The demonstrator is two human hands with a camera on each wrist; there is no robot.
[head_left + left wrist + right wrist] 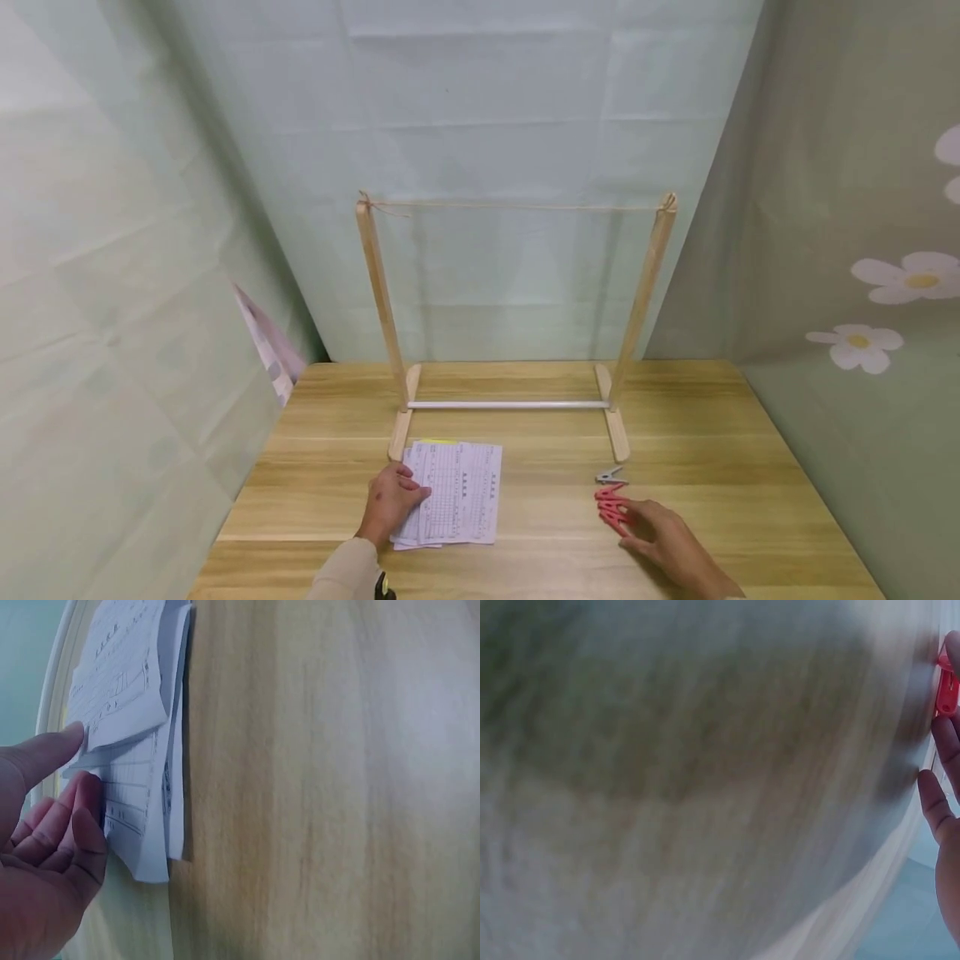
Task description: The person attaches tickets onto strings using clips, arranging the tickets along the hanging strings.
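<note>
On the left lies an overlapping stack of printed paper sheets (480,492). My left hand (392,500) is at its left edge. In the left wrist view, the thumb (60,746) lies along the edge of a raised upper sheet (124,705), the curled fingers just below it, pinching the sheet. My right hand (667,542) reaches in beside a row of red clothespins (611,507), its thumb and fingers apart around their near end. In the right wrist view, fingertips frame one red clothespin (948,694), partly cut off. A grey clothespin (609,477) lies just beyond the red ones.
Behind the sheets stands a wooden frame with two posts (643,304), a string (517,207) tied between their tops and a white bar (510,405) low down. Its feet (617,437) rest on the wooden table (720,467). Fabric curtains (517,83) enclose the table.
</note>
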